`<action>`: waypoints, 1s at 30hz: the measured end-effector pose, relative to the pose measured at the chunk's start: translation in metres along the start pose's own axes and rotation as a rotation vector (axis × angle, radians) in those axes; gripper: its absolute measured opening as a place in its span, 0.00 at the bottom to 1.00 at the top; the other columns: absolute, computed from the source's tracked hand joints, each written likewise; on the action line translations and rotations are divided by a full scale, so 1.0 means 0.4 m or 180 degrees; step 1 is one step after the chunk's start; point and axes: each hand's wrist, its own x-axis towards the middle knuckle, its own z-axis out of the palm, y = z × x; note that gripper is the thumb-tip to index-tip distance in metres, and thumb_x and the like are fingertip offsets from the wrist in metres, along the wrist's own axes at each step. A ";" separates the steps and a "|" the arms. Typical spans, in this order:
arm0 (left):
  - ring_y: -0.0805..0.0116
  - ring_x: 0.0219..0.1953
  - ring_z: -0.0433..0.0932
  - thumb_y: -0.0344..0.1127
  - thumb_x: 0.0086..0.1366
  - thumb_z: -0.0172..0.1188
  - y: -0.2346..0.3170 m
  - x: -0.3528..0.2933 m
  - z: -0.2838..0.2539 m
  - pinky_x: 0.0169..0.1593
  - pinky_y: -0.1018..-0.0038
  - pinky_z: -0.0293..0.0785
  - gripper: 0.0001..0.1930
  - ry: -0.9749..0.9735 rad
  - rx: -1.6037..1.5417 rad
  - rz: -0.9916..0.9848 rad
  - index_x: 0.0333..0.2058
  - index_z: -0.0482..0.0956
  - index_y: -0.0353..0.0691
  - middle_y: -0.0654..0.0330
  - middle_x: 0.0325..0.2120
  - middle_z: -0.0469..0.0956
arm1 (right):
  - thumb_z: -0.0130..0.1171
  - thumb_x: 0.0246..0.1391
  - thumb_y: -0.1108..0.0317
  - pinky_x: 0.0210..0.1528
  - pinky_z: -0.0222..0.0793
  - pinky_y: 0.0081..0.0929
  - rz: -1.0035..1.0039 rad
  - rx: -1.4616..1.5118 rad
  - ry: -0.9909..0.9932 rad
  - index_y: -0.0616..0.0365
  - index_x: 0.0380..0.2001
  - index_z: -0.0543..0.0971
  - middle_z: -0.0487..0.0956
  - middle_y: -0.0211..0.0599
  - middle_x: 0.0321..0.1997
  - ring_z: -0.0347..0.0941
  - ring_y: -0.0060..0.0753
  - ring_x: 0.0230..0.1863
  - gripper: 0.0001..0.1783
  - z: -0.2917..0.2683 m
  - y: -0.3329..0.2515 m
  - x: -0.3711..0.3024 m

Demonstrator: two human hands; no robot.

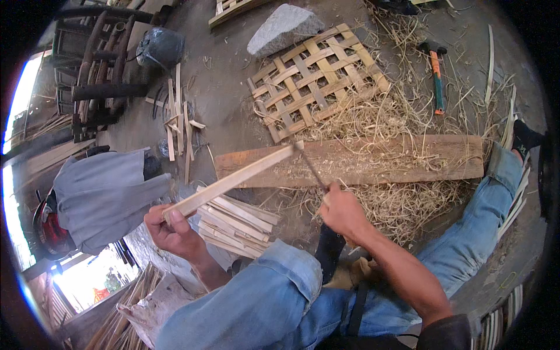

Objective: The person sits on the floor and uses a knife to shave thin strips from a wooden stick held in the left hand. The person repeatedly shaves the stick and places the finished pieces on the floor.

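Pinched between thumb and fingers, one end of a pale wooden strip (233, 179) sits in a worker's left hand (178, 233), while the right hand (343, 213) closes around the handle of a narrow knife (313, 169). The strip slants up and to the right, its far end over a long brown plank (458, 163) lying on the ground. The knife's tip appears at that far end; whether blade and wood touch is hard to tell.

Below the strip, beside the worker's bent knee in blue jeans (245, 303), lies a stack of similar cut strips (233, 227). Curled shavings (402, 204) litter the plank and spread along both its long sides. Beyond it, a woven panel (318, 81) of crossed slats lies near a rough gray stone (286, 29), and a hammer (437, 81) with an orange-and-green handle rests to the right. At left, a gray garment (105, 195) hangs draped near a few more loose strips (179, 122) scattered on the floor.
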 end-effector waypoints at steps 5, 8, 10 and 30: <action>0.73 0.32 0.64 0.41 0.59 0.58 0.016 -0.011 0.037 0.38 0.76 0.63 0.17 0.0232 0.0031 0.0062 0.42 0.70 0.37 0.61 0.29 0.67 | 0.54 0.49 0.68 0.33 0.75 0.49 -0.0052 -0.0180 -0.0181 0.71 0.36 0.68 0.78 0.58 0.25 0.77 0.60 0.28 0.16 -0.010 -0.055 0.008; 0.72 0.33 0.66 0.40 0.60 0.58 0.019 -0.011 0.036 0.41 0.75 0.64 0.17 0.0001 -0.0031 -0.0024 0.43 0.73 0.34 0.61 0.31 0.68 | 0.55 0.51 0.65 0.31 0.74 0.47 -0.0408 0.0129 -0.0427 0.69 0.39 0.67 0.77 0.57 0.25 0.76 0.61 0.27 0.18 0.018 -0.137 -0.046; 0.72 0.34 0.67 0.40 0.60 0.58 0.031 -0.009 0.027 0.41 0.75 0.65 0.16 -0.0039 0.0082 0.0047 0.41 0.74 0.33 0.60 0.32 0.69 | 0.56 0.52 0.64 0.31 0.74 0.47 -0.0741 0.0598 -0.0533 0.67 0.42 0.67 0.77 0.56 0.25 0.76 0.61 0.27 0.19 -0.026 -0.218 -0.105; 0.79 0.27 0.69 0.34 0.54 0.68 0.075 -0.025 0.015 0.32 0.81 0.67 0.13 0.0154 0.0263 -0.0317 0.32 0.74 0.36 0.64 0.26 0.72 | 0.54 0.51 0.67 0.35 0.73 0.50 -0.0646 0.1110 -0.0816 0.65 0.42 0.66 0.76 0.61 0.28 0.76 0.63 0.34 0.17 -0.042 -0.222 -0.087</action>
